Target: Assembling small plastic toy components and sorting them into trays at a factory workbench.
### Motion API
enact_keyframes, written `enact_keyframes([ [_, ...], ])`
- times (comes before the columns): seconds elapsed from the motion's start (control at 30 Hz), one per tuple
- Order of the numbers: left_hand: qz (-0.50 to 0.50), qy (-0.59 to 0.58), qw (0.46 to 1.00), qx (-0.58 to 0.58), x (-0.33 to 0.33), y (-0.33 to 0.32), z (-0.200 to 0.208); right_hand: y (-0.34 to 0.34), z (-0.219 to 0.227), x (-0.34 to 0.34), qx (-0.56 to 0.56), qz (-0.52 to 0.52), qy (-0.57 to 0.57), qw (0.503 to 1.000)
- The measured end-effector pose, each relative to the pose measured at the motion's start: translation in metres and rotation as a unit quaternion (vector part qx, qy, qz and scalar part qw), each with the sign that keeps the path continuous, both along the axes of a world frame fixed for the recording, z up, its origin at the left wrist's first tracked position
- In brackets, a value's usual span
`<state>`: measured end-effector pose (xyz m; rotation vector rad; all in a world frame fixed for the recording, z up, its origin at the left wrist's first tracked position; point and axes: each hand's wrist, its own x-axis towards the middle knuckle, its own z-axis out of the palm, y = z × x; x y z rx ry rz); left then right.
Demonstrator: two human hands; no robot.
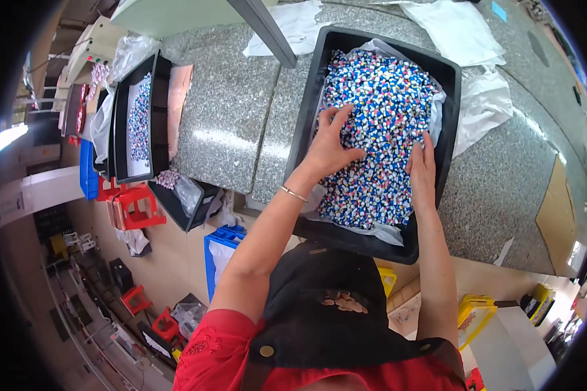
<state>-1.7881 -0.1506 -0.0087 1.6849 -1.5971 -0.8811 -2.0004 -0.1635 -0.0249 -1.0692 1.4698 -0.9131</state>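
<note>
Blue, white and pink bead-like pieces (385,98) fill a black plastic tray (359,241) on the speckled stone worktop (225,107); the left hand (331,144), fingers and thumb spread, touches pieces toward the left side; the right hand (422,168), loosely extended, grips nothing visible near the right wall; leftward stands another black tray (160,120).

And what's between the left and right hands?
Small multicoloured bead-like pieces in the black tray fill the stretch between left hand and right hand, head view.
</note>
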Motion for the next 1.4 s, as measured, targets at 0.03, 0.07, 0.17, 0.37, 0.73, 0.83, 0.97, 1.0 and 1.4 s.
enact_keyframes([
  [0.03, -0.010, 0.018, 1.000, -0.019, -0.002, -0.003, -0.001, -0.005, -0.010, -0.003, -0.012, 0.016, 0.020, 1.000],
  [0.07, -0.027, 0.020, 0.999, -0.004, -0.004, -0.007, -0.001, -0.010, -0.012, 0.001, 0.003, 0.023, 0.038, 0.999],
  [0.17, -0.060, -0.019, 0.997, 0.046, -0.007, -0.015, 0.009, -0.023, 0.013, 0.017, 0.083, 0.030, 0.016, 0.996],
  [0.37, -0.119, 0.063, 0.990, 0.047, -0.009, -0.008, 0.001, -0.023, -0.005, 0.010, 0.043, 0.143, 0.111, 0.983],
  [0.73, -0.030, 0.117, 0.993, 0.005, 0.044, 0.070, 0.045, 0.049, 0.071, -0.004, -0.072, 0.148, 0.219, 0.962],
  [0.83, 0.043, 0.402, 0.912, 0.073, 0.085, 0.116, 0.059, 0.083, 0.084, 0.029, 0.094, 0.113, -0.153, 0.977],
  [0.97, 0.121, 0.551, 0.819, 0.102, 0.149, 0.206, 0.040, 0.143, 0.098, 0.124, 0.214, 0.257, -0.270, 0.903],
  [1.0, 0.144, 0.535, 0.826, 0.106, 0.162, 0.224, 0.027, 0.156, 0.093, 0.153, 0.229, 0.269, -0.254, 0.900],
  [1.4, 0.388, 0.548, 0.720, 0.175, 0.318, 0.404, -0.023, 0.234, 0.076, 0.391, 0.359, 0.348, -0.248, 0.829],
])
